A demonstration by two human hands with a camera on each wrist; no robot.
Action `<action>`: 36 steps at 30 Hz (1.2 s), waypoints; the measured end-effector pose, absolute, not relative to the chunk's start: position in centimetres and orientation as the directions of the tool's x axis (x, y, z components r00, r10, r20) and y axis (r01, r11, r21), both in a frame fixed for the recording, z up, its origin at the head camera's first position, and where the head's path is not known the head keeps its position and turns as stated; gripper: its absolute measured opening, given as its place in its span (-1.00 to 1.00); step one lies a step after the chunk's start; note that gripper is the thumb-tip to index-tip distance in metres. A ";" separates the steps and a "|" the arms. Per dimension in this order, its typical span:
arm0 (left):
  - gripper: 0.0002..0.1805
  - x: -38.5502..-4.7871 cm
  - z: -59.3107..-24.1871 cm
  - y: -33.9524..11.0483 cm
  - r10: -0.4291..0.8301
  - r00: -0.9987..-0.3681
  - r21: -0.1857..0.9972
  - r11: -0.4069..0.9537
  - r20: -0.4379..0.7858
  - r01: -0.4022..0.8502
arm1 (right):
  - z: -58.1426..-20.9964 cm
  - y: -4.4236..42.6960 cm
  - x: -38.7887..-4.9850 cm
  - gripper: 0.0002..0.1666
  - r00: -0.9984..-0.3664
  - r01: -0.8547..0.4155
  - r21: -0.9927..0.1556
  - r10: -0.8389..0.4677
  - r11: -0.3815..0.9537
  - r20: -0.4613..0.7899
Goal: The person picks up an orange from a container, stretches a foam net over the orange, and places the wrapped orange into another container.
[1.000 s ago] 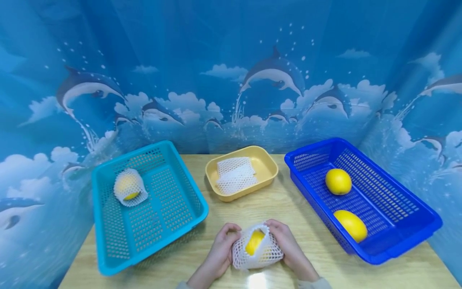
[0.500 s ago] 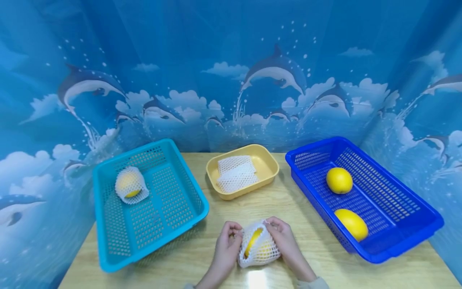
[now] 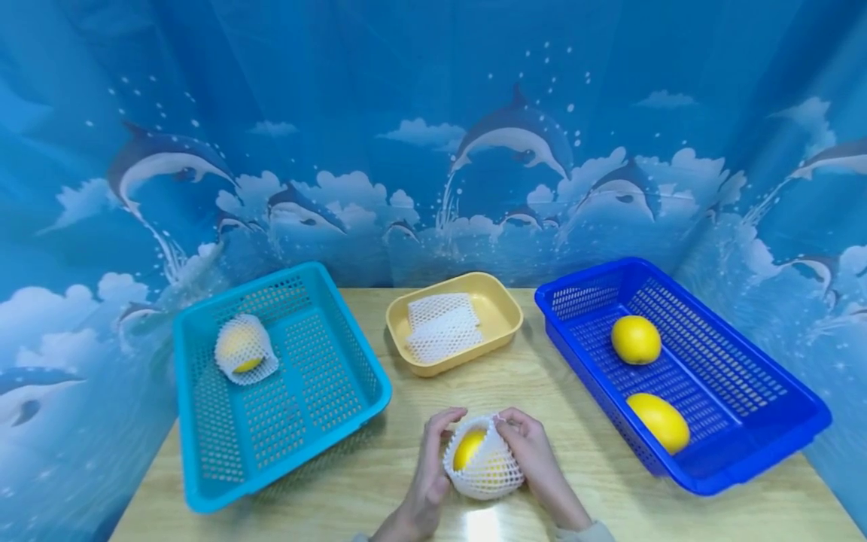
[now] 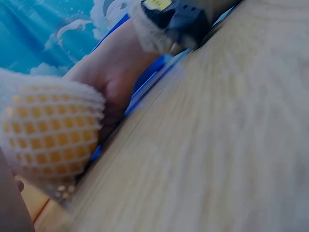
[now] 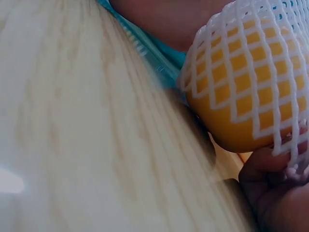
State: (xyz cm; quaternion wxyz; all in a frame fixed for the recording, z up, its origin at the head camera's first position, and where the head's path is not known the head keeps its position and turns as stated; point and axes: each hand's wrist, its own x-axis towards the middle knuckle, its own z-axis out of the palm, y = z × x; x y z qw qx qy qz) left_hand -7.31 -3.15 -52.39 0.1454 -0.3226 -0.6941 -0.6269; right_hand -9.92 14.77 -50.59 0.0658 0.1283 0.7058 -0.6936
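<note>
Between the hands, low in the middle of the head view, sits a yellow fruit [image 3: 469,449] [image 5: 231,129] inside a white foam net sleeve [image 3: 491,474] [image 4: 55,104]. The net gapes on its upper left, baring part of the fruit. My right hand [image 3: 536,455] [image 5: 282,191] pinches the net's edge at the upper right between thumb and fingers. My left hand [image 3: 430,459] [image 5: 159,19] cups loosely along the left side of the netted fruit, its fingers bent only slightly. Whether its fingertips touch the net is hard to see.
A teal basket [image 3: 284,459] on the left holds one netted fruit [image 3: 244,348]. At the back, a yellow tray [image 3: 497,309] contains white foam nets [image 3: 445,327]. In the blue basket [image 3: 752,452] at right lie two bare yellow fruits [image 3: 635,339]. A dolphin-print curtain [image 3: 433,150] surrounds the wooden table.
My left hand has let go of the net's left edge and shifted along its side. The netted fruit has turned, and the opening has changed shape. The right hand keeps its pinch.
</note>
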 end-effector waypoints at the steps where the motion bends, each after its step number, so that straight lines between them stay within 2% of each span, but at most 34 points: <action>1: -0.25 -7.2 -52.4 -2.9 0.291 -0.730 0.767 -0.022 0.618 0.641 | -50.6 14.8 -9.9 -0.89 -0.959 0.270 -0.963 0.089 0.002 -0.268; 3: -0.16 -7.1 -52.4 -2.5 0.326 -0.712 0.761 -0.037 0.622 0.648 | -50.6 14.7 -9.8 -0.88 -0.962 0.262 -0.965 0.085 0.003 -0.261; 6: -0.02 -6.8 -52.4 -2.0 0.335 -0.723 0.770 -0.013 0.604 0.637 | -50.6 14.6 -9.6 -0.87 -0.966 0.245 -0.970 0.082 0.009 -0.243; 9: 0.10 -6.5 -52.4 -1.7 0.335 -0.782 0.825 0.022 0.526 0.564 | -50.6 14.4 -9.4 -0.85 -0.975 0.202 -0.979 0.097 0.002 -0.201; 13: 0.07 -6.6 -52.4 -1.5 0.339 -0.853 0.905 0.011 0.396 0.425 | -50.6 14.2 -9.3 -0.82 -0.985 0.115 -0.993 0.126 -0.019 -0.116; 15: 0.03 -6.7 -52.4 -1.6 0.336 -0.866 0.919 0.002 0.370 0.393 | -50.7 14.2 -9.2 -0.82 -0.989 0.071 -0.997 0.130 -0.013 -0.072; 18: -0.01 -6.8 -52.4 -1.7 0.316 -0.847 0.893 -0.001 0.428 0.451 | -50.9 14.1 -9.2 -0.86 -0.992 0.015 -1.000 0.124 0.020 -0.012; 21: -0.04 -7.0 -52.5 -1.7 0.268 -0.801 0.828 0.023 0.535 0.560 | -51.1 14.1 -9.0 -0.90 -0.993 -0.043 -0.996 0.105 0.081 0.052; 25: -0.05 -7.3 -52.6 -1.7 0.173 -0.726 0.723 0.089 0.666 0.685 | -51.3 14.4 -8.9 -0.80 -0.994 -0.105 -0.986 -0.025 0.128 0.102; 28: -0.05 -7.6 -52.7 -1.8 0.125 -0.673 0.663 0.117 0.729 0.740 | -51.3 14.8 -8.9 -0.66 -0.971 -0.086 -0.996 -0.224 0.000 0.084; 31: -0.07 -7.7 -52.7 -2.0 0.108 -0.646 0.636 0.121 0.755 0.763 | -51.4 15.1 -9.0 -0.62 -0.921 0.017 -0.982 -0.385 -0.186 0.057; 36: -0.01 -7.5 -52.3 -2.0 0.081 -0.679 0.670 0.112 0.730 0.734 | -51.5 15.4 -9.1 -0.63 -0.886 0.158 -0.920 -0.463 -0.358 0.029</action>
